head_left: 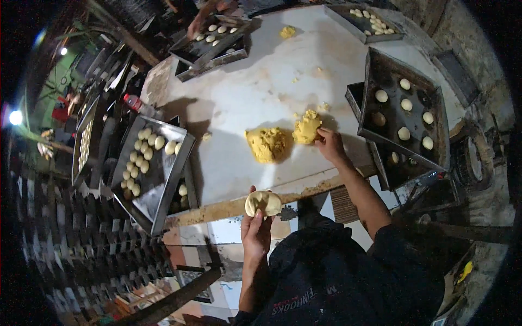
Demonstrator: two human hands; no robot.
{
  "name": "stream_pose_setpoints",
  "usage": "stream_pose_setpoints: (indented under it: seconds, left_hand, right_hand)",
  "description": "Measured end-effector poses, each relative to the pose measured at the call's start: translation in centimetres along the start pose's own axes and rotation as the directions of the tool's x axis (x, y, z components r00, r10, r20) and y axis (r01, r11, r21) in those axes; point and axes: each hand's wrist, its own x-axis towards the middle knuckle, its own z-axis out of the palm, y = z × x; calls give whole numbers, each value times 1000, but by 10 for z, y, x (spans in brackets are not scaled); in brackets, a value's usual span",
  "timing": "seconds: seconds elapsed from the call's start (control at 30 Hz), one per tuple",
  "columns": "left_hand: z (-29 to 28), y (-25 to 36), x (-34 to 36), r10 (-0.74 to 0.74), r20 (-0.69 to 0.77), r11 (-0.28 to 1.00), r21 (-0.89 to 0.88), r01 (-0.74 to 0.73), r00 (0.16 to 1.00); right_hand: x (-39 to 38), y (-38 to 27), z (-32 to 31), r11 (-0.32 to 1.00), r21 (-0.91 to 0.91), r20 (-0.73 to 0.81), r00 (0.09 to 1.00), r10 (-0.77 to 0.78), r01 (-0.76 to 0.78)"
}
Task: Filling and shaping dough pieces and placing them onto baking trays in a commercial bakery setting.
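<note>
A pale, flattened piece of dough (263, 203) lies across the fingers of my left hand (256, 231), with my thumb pressed onto its middle. My left hand is just in front of the table's near edge. My right hand (330, 145) reaches over the tabletop, its fingers pinching the side of a small lump of yellow paste (307, 128). Left of that lump sits a larger, rough mound of the same yellow paste (266, 144). Whether a bit has come loose between my right fingertips is hidden.
At left, a metal tray (187, 146) holds several dough balls; a bottle (142, 104) lies beyond it. Stacked trays (363, 103) with spaced dough balls stand at right. Two more trays are at the far side, where another person's hand (198, 23) touches one. Yellow crumbs dot the white tabletop (234, 103).
</note>
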Motion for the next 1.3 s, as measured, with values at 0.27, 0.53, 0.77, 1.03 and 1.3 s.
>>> stream_pose_setpoints:
  seconds: [0.27, 0.53, 0.77, 1.03, 1.3]
  left_hand:
    - [46, -25, 79, -90, 15, 995, 51, 89, 996]
    - [46, -58, 123, -79, -157, 976, 190, 109, 984]
    - [63, -39, 99, 97, 14, 977, 191, -98, 995]
    - [27, -10, 24, 486, 259, 419, 769, -483, 835]
    - [-39, 37, -131, 529, -75, 849, 38, -527, 846]
  right_hand:
    - [22, -15, -6, 977, -135, 40, 984, 173, -166]
    - [-8, -128, -62, 430, 764, 504, 861, 68, -481]
    - [-29, -197, -77, 844, 468, 50, 945, -322, 263]
    - [-87, -267, -41, 784, 554, 62, 925, -375, 281]
    - [-202, -362, -24, 614, 481, 62, 674, -736, 626]
